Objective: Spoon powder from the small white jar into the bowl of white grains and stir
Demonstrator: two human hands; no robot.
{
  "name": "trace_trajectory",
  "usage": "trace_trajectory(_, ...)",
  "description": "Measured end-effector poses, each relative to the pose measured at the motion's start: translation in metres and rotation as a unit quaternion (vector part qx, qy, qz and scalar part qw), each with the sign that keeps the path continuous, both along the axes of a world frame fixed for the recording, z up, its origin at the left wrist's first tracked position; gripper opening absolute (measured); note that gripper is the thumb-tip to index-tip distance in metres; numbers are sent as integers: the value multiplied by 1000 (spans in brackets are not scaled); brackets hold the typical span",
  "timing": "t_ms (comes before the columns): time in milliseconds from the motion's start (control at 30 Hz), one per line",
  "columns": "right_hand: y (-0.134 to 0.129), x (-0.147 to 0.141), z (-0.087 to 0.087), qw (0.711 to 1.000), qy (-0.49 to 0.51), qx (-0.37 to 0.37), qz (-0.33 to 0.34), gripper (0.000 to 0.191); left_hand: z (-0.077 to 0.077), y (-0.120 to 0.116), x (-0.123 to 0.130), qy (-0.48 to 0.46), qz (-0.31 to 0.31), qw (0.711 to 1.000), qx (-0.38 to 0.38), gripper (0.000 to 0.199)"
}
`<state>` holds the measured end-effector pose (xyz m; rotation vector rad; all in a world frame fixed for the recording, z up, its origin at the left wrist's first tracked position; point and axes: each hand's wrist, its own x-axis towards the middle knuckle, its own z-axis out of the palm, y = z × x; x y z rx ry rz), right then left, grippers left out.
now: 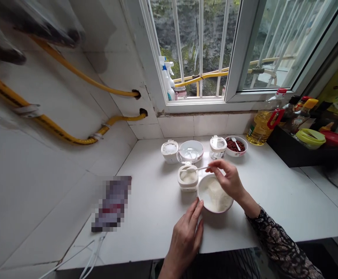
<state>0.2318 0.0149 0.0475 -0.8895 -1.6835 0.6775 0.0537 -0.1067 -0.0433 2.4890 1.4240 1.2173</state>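
Kitchen wall tiles are rising on the left of a white worktop (154,221), with yellow gas hoses (66,133) running across them toward two holes beneath a barred window (192,50). Spray bottles (167,79) are standing on the sill.

The person's right hand (228,180) is pinching the thin handle of a small spoon (196,168) between thumb and fingertips, a light grip that is angling the spoon toward 9 o'clock from the white bowl (215,195). Its tip is reaching over a small open jar of pale powder (188,177), which is sitting just beside the bowl; the spoon's contents are too small to tell. The bowl is holding a pale powder, possibly flour, and is standing near the worktop's front edge, within easy reach of both hands.

The left hand (184,242) is lying open against the bowl's rim at about 7 o'clock, apparently bracing it, with no closed grip on anything.

Beyond the jar, at about 12 o'clock from the bowl, a lidded jar of white granules (169,151), a shallow glass dish (190,150), and another lidded jar (217,147) are lining up beside a bowl of red beans (236,145), as if arranged for easy reach. A cooking-oil bottle (262,126) is standing farther off at about 1 o'clock.
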Motion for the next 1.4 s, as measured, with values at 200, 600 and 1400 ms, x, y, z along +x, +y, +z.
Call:
trace_trajectory(200, -5, 1, -3, 981, -119, 151, 14, 16, 2, 0, 1, -1, -2, 1000, -3, 57)
trace_trajectory(600, -7, 49, 17, 974, -205, 63, 68, 19, 4, -2, 0, 4, 3, 1000, -15, 56)
trace_trajectory(1400, 9, 45, 11, 938, 102, -326, 60, 7, 4, -2, 0, 10, 2, 1000, -20, 55)
